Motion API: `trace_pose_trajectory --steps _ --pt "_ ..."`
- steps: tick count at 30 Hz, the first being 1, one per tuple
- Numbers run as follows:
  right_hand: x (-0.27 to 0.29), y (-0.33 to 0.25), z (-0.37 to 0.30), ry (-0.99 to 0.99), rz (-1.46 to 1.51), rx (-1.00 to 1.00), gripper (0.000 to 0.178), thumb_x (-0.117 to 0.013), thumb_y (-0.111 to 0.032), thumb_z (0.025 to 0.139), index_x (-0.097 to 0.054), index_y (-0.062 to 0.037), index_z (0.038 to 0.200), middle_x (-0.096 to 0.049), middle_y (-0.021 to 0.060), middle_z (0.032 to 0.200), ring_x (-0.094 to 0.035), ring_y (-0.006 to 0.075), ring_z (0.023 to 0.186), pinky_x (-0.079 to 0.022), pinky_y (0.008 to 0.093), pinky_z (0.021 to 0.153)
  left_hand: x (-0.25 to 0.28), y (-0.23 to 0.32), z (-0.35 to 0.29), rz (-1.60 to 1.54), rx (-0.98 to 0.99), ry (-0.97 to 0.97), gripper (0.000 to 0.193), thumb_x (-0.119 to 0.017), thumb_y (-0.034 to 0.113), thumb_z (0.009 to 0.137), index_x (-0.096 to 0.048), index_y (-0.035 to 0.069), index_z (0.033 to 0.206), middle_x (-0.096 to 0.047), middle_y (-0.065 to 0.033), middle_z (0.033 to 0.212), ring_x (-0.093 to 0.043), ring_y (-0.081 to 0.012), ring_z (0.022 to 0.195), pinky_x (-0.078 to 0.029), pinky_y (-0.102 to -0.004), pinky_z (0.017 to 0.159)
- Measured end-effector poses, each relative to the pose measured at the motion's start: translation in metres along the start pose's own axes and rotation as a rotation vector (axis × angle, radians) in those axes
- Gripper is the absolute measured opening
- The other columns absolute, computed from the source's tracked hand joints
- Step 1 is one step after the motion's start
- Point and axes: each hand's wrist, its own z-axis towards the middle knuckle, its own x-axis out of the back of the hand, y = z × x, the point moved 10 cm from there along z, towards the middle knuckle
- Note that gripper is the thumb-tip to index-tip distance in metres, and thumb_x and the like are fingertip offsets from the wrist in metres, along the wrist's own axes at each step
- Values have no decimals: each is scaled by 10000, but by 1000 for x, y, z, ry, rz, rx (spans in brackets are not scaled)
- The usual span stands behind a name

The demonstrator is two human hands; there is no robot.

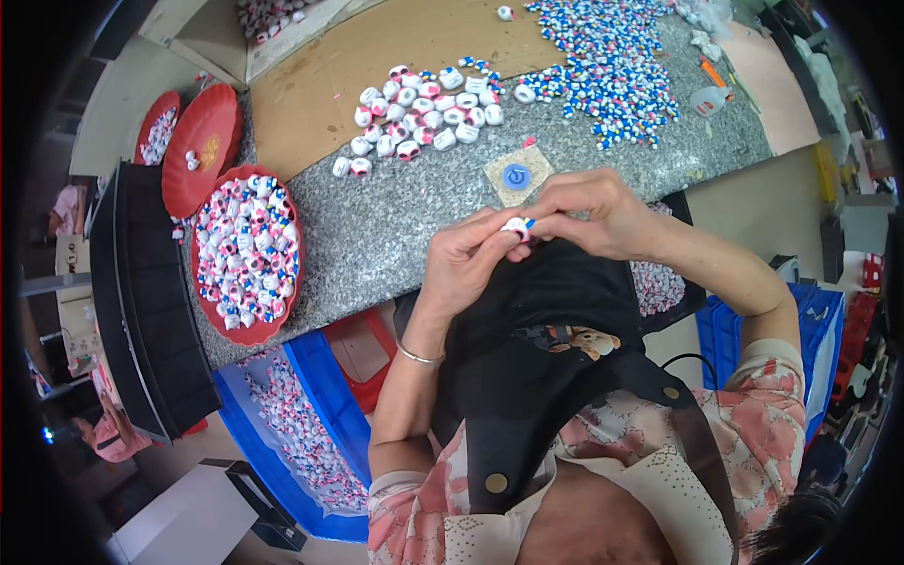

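Near the table's front edge, my left hand (468,262) pinches a small white and pink plastic figure head (517,227) between thumb and fingers. My right hand (595,215) meets it from the other side, closed on a tiny blue and yellow piece (529,223) that touches the head. Just beyond my hands lies a square tan pad (501,193) with a round blue disc (516,176) on it. Loose white and pink heads (434,120) form a pile farther back. To their right spreads a heap of tiny blue, white and yellow pieces (603,56).
A red scalloped tray (296,282) at the left is heaped with white, pink and blue parts. Another red tray (179,179) stands behind it. A small clear bottle (708,101) stands at the back right. Below the table is a blue crate (353,414) of parts.
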Motion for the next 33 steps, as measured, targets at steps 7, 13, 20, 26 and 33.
trace_pose_trajectory --steps 7,13,20,26,33 --pt "-10 6 -10 75 41 -67 120 -681 -21 842 -705 -2 959 -657 85 754 -655 174 661 -509 294 584 -7 -36 -12 -347 183 11 249 -538 20 956 -637 -48 1175 -665 -97 938 -641 -117 778 -520 -234 671" --pt "31 19 -23 161 -357 103 213 -653 -33 850 -671 -27 1062 -663 143 989 -655 304 881 -527 353 773 72 24 -33 150 31 311 251 -576 -40 909 -630 -36 1154 -635 -70 1000 -615 -106 850 -505 -232 766" --pt "79 73 -49 134 -722 29 257 -632 20 808 -654 -27 1060 -633 150 1037 -627 323 953 -512 382 801 172 142 -76 1363 -339 717 299 -666 -30 806 -648 2 1103 -644 -142 1000 -616 -273 952 -480 -365 855" --pt "65 73 -35 102 -862 43 309 -567 69 791 -604 -11 1087 -604 143 1000 -608 328 914 -490 399 794 167 138 -58 1601 -359 784 347 -628 3 813 -604 9 1159 -560 -244 1204 -547 -398 1093 -453 -468 927" --pt "52 60 -32 6 -734 -102 204 -537 73 811 -601 9 994 -592 182 936 -619 377 818 -487 430 682 148 39 23 1699 -76 442 315 -585 -59 703 -587 -6 1014 -601 -150 996 -614 -311 909 -554 -365 710"
